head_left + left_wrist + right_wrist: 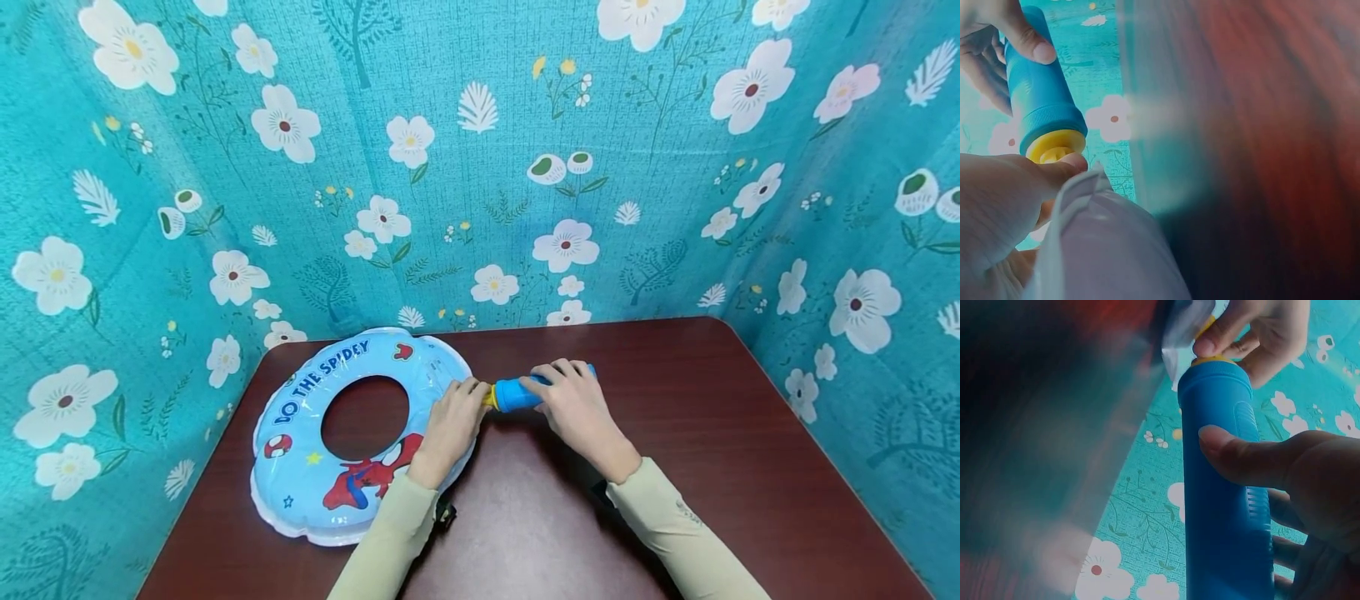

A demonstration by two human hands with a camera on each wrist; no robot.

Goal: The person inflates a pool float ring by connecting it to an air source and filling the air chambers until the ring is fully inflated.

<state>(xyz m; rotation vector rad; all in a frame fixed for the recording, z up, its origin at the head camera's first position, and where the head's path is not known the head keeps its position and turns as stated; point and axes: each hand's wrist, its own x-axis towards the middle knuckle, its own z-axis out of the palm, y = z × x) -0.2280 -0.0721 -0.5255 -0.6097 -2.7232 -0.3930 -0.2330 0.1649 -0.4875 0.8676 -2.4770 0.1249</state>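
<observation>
A light-blue inflatable swim ring point(300, 483) with "DO THE SPIDEY" lettering and a red figure lies on the left of the table. At its right edge my left hand point(453, 421) pinches the yellow nozzle end point(1054, 145) of a blue hand pump. My right hand point(577, 408) grips the pump's blue cylinder point(1219, 487), thumb on one side and fingers round the other. The pump lies roughly level, nozzle toward the ring. My left fingers hide where the nozzle meets the ring, so I cannot tell how they join.
A dark red-brown wooden table point(675, 400) spans beneath both hands. Teal floral cloth point(450, 183) hangs along its back and both sides. Black wrist straps show under both sleeves.
</observation>
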